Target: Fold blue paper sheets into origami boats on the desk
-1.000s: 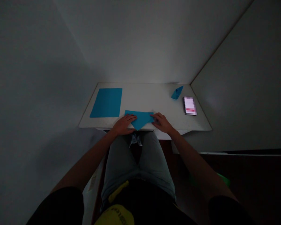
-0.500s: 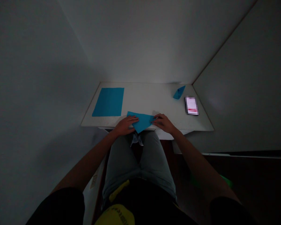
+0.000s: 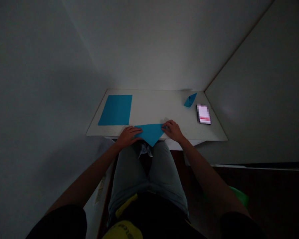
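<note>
1. Folded blue paper lies at the bench's near edge, tip overhanging
2. Left hand presses its left corner, grip flat
3. Right hand pinches its right corner

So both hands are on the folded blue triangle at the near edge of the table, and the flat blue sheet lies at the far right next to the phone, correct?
Not quite. The head view shows the flat blue sheet at the table's left side; beside the phone sits a small folded blue piece. Left hand and right hand do rest on the folded blue triangle.

No readable text anywhere; phone screen blurred, yellow item lettering too dim.
</note>
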Demonstrator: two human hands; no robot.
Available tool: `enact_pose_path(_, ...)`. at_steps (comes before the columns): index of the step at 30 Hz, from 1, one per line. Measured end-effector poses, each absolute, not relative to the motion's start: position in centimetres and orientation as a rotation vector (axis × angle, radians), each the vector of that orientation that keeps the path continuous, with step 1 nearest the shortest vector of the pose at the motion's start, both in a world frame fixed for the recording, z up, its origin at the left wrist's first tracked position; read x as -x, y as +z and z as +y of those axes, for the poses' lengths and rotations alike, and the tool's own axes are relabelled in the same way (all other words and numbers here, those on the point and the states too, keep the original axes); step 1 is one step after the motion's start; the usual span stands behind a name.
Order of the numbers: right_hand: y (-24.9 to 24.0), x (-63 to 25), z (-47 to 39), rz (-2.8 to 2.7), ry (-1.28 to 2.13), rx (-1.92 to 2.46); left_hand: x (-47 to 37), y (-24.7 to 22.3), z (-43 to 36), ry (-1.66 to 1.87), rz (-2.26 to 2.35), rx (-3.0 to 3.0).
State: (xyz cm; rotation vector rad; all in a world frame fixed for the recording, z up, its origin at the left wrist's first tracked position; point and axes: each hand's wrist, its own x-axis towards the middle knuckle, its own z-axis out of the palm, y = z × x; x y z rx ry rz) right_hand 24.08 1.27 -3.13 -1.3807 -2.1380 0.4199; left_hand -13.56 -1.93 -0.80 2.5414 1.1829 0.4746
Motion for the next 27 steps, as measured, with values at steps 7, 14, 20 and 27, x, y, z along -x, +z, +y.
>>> enact_pose_path(7, -3.7, -24.2, 1.6, -2.113, 0.419, 1.372, 13.9, 0.0, -0.7, 0.53, 1.072, -2.431)
enact_pose_path(14, -4.2, -25.1, 2.0, -2.185, 0.449, 1.307, 12.8, 0.1, 1.8, 0.531, 1.41, -2.284)
enact_pose_path(20, -4.0, -26.3, 3.0, -2.218, 0.594, 1.188, 12.3, 0.4, 3.7, 0.376, 1.432, -2.215)
enact_pose_path(27, -3.4, -26.4, 3.2, -2.136, 0.787, 1.166, 11.9, 1.1, 3.5, 0.321, 1.502, -2.065)
